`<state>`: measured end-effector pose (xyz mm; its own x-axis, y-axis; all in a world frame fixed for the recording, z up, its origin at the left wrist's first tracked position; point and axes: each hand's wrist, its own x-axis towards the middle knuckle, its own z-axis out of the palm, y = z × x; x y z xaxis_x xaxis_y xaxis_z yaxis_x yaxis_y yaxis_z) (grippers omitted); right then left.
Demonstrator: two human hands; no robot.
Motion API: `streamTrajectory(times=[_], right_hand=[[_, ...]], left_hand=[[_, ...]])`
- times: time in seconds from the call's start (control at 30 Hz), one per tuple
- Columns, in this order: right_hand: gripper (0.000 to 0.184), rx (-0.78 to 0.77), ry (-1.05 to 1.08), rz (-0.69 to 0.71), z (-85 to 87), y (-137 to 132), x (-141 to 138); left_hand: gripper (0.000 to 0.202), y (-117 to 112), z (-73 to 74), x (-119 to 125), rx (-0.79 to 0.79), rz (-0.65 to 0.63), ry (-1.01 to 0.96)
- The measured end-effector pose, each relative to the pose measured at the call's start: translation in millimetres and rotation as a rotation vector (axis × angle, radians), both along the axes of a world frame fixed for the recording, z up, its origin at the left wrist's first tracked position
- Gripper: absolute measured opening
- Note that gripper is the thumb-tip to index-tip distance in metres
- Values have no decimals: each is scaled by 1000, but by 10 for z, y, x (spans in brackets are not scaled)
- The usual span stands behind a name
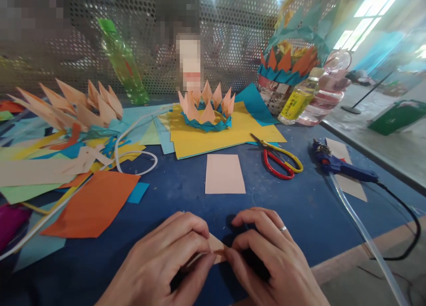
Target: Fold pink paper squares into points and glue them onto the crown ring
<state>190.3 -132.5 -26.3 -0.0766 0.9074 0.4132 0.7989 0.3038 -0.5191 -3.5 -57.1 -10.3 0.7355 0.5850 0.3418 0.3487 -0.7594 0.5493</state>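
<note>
Near the front of the blue table, a small piece of peach paper (217,246) is held between my two hands, partly hidden by the fingers. My left hand (173,257) is closed, its thumb and fingertips pinching the paper's left side. At its right corner, my right hand (266,252), with a ring on one finger, pinches the same paper between thumb and forefinger. Just beyond the hands lies a flat pale-pink paper square (225,174). Farther back, a ring of folded peach points on a blue band (207,113) rests on yellow paper sheets (196,139).
Scissors (279,157) with red and yellow handles lie right of the square; a blue glue gun (346,166) is farther right. Orange paper (95,204) and scraps cover the left. Behind stand a green bottle (124,64), a yellow-labelled bottle (299,97) and a perforated metal panel (229,35).
</note>
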Motion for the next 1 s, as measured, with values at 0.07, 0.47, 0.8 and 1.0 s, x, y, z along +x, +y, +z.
streamTrajectory(times=[0.07,0.47,0.8,1.0], right_hand=[[8,7,-11,6,-18,-2,12],[10,8,-28,-14,-29,-7,12],[8,28,-32,-27,-28,-2,11],[8,2,-35,-41,-24,-3,7]], left_hand=[[12,-11,-11,-4,17,4,-14],[15,-17,-38,11,53,24,-12],[18,4,-55,35,57,24,7],[19,-16,-28,52,40,32,23]])
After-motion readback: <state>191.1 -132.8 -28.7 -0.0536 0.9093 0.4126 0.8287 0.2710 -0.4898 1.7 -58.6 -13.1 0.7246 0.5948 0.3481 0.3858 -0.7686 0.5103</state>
